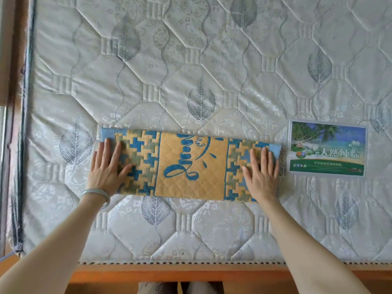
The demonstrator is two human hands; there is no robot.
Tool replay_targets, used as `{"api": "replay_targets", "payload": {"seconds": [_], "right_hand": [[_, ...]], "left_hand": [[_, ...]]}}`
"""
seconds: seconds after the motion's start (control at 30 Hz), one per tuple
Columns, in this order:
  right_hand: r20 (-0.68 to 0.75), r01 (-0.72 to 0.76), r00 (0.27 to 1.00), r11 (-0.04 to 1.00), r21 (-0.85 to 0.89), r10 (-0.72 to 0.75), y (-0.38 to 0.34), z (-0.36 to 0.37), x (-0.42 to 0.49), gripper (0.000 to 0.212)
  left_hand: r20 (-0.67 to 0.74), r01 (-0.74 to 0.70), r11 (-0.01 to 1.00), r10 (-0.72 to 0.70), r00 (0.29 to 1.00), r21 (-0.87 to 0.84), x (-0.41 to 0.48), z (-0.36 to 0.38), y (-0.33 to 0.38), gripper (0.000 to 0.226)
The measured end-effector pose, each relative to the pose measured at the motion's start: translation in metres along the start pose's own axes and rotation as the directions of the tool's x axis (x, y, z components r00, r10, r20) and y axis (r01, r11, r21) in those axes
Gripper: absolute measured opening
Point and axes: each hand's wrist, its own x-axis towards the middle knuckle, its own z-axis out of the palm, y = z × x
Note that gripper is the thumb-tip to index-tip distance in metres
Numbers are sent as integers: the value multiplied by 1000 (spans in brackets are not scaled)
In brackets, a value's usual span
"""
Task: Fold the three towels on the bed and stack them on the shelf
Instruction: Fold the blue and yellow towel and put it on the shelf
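Observation:
One towel, yellow with blue patterns and blue end bands, lies on the mattress as a long folded strip running left to right. My left hand lies flat on its left end, fingers spread, a pale bangle on the wrist. My right hand lies flat on its right end, fingers spread. Neither hand grips the cloth. No other towel and no shelf is in view.
A colourful label is sewn onto the mattress just right of the towel. The wooden bed frame runs along the near edge. The mattress's left edge meets a wooden frame or wall.

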Motion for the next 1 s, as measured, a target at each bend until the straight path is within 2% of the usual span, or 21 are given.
{"api": "replay_targets", "payload": {"seconds": [0.1, 0.2, 0.3, 0.37, 0.4, 0.5, 0.57, 0.73, 0.77, 0.8, 0.83, 0.87, 0.9, 0.93, 0.97, 1.0], "right_hand": [[-86, -41, 995, 995, 91, 49, -34, -11, -9, 62], [-122, 123, 988, 952, 282, -91, -104, -23, -30, 67], [-115, 314, 949, 860, 403, -293, -183, -27, -53, 67], [-105, 375, 926, 842, 388, -363, -224, -26, -55, 71], [-88, 388, 920, 853, 349, -383, -240, -23, -54, 74], [46, 439, 892, 885, 158, -450, -263, -9, -50, 79], [101, 454, 883, 889, 69, -459, -261, 2, -46, 75], [230, 476, 848, 877, 68, -478, -261, 1, -44, 69], [224, 459, 851, 880, 122, -475, -263, -2, -40, 66], [200, 413, 863, 875, 254, -465, -265, -10, -38, 61], [173, 301, 893, 838, 455, -415, -266, -21, -35, 53], [171, 127, 929, 718, 684, -328, -266, -37, -34, 46], [224, -76, 945, 503, 861, -240, -266, -50, -30, 42], [312, -260, 932, 260, 930, -182, -267, -61, -24, 42], [386, -376, 911, 92, 922, -144, -267, -67, -16, 45], [424, -425, 896, 16, 905, -130, -268, -70, -9, 47]], "left_hand": [[-8, 208, 951, -215, 977, -230, -5, -6, 12, 90], [-65, 353, 841, -413, 908, -409, -7, -21, 23, 73], [91, 522, 620, -589, 803, -586, -5, -28, 18, 60], [263, 598, 451, -608, 749, -663, -5, -34, 14, 53], [308, 612, 441, -584, 751, -656, -4, -37, 13, 48], [270, 549, 668, -482, 834, -503, -3, -47, 9, 37], [221, 475, 781, -420, 880, -406, -4, -55, 10, 33], [61, 271, 862, -272, 960, -428, -16, -76, 32, 22], [20, 239, 860, -258, 966, -450, -21, -82, 41, 20], [-25, 206, 859, -246, 969, -469, -25, -87, 51, 19], [-65, 169, 856, -229, 971, -489, -29, -92, 61, 19], [-91, 138, 847, -214, 973, -513, -34, -97, 71, 19], [-105, 121, 836, -207, 973, -535, -38, -100, 80, 18], [-110, 116, 829, -208, 972, -546, -42, -102, 88, 18], [-116, 118, 832, -214, 970, -542, -46, -104, 96, 17], [-128, 116, 837, -216, 968, -534, -48, -104, 101, 16]]}}
